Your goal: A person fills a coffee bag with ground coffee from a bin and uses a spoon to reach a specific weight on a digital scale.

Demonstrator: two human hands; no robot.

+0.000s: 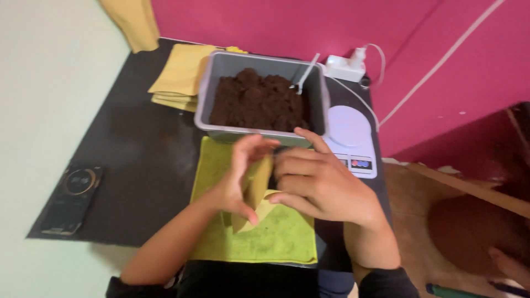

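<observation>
I have one view only, from a camera worn on the person's head. It looks steeply down and forward, close over a dark table (138, 143), with both hands filling the lower centre. The far edge meets a pink wall (287, 22) at the top.

A black table (138, 160) is carrying everything: a grey tray (259, 132) of dark soil is sitting at the back, a green mat (276, 240) is lying in front, yellow cloths (179, 74) are resting behind (stacked), a white scale (349, 129) is standing right, and a phone (72, 198) is lying left.
</observation>
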